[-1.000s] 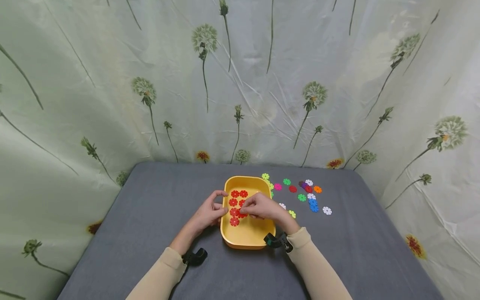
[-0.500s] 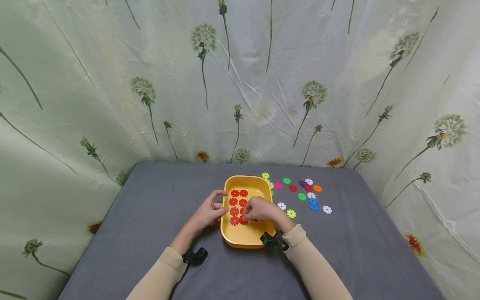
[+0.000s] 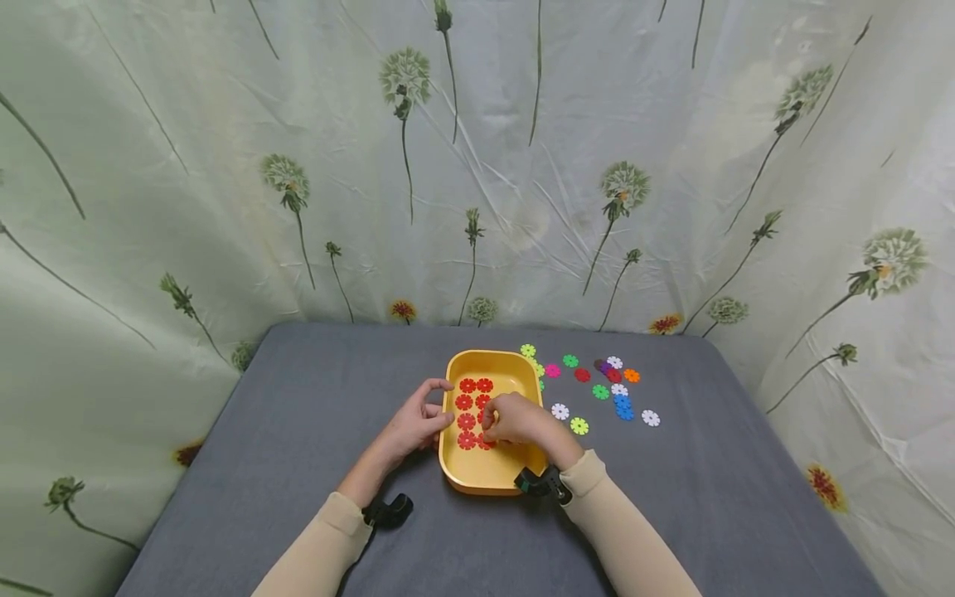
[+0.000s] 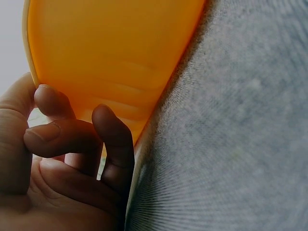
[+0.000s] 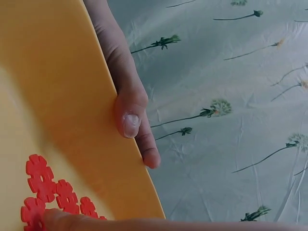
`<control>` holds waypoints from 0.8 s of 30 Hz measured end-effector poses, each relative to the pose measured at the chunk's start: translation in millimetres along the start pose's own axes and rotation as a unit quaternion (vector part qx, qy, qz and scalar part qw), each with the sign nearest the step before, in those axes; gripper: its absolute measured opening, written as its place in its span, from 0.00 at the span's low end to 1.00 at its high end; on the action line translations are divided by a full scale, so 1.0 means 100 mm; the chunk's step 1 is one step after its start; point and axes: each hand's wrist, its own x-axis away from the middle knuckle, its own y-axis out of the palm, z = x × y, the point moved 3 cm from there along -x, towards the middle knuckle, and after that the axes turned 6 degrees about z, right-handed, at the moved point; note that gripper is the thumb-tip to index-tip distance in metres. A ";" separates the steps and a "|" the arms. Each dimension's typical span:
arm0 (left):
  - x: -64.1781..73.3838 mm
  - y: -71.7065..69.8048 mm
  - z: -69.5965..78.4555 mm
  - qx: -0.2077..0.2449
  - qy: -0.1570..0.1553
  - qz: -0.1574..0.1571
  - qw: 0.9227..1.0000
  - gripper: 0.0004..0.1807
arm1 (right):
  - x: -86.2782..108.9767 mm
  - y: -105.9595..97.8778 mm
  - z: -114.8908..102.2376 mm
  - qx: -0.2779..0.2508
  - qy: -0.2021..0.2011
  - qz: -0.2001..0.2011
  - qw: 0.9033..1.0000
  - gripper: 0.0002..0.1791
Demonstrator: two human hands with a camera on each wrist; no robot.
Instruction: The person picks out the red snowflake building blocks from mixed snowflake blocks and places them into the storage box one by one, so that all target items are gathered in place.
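Note:
A yellow-orange plastic tub (image 3: 485, 474) stands on the cloth. My left hand (image 3: 414, 421) grips its left rim, thumb over the edge and the other fingers outside, bent against the wall (image 4: 110, 43) in the left wrist view. Inside lie several red flower-shaped discs (image 3: 466, 421) in two columns. My right hand (image 3: 522, 419) reaches in with curled fingers and pinches the nearest disc of the right column (image 3: 485, 443); its fingers partly cover that column. The right wrist view shows a fingertip against this disc (image 5: 32, 214).
Right of the tub, loose discs in several colours lie scattered, among them white (image 3: 651, 419), blue (image 3: 623, 410), orange (image 3: 632, 376) and lime (image 3: 579, 426). Grey cloth (image 3: 336, 373) covers the table. A flower-printed curtain (image 3: 522, 166) hangs behind.
My right hand has moved toward me inside the tub, bringing a red disc to the near end of the right column. My left hand has stayed on the rim.

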 end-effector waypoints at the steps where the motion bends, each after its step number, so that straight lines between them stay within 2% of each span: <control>1: 0.00 0.00 0.00 -0.001 0.000 0.000 1.000 0.30 | 0.00 0.00 0.00 -0.004 0.000 0.000 1.000 0.08; 4: -0.01 0.00 -0.01 -0.005 -0.002 -0.001 1.000 0.30 | 0.03 -0.02 0.02 -0.043 -0.012 0.002 0.999 0.07; 6: -0.01 0.00 -0.02 -0.006 -0.004 -0.002 1.000 0.31 | 0.06 -0.05 0.03 -0.092 -0.032 0.001 0.995 0.08; 10: -0.01 0.00 -0.02 -0.003 -0.010 0.000 1.000 0.31 | 0.14 -0.13 0.04 -0.211 -0.074 -0.010 0.975 0.18; 13: -0.01 -0.01 -0.02 0.001 -0.012 0.001 1.000 0.30 | 0.20 -0.20 0.05 -0.265 -0.091 -0.010 0.960 0.22; 15: -0.02 -0.01 -0.03 0.001 -0.013 0.002 1.000 0.30 | 0.24 -0.25 0.07 -0.275 -0.095 -0.001 0.957 0.23; 20: -0.02 -0.01 -0.03 0.004 -0.009 0.004 1.000 0.30 | 0.31 -0.38 0.17 -0.268 -0.090 0.032 0.959 0.23; 24: -0.03 0.00 -0.03 0.004 -0.006 0.003 1.000 0.30 | 0.36 -0.52 0.29 -0.276 -0.078 0.066 0.956 0.24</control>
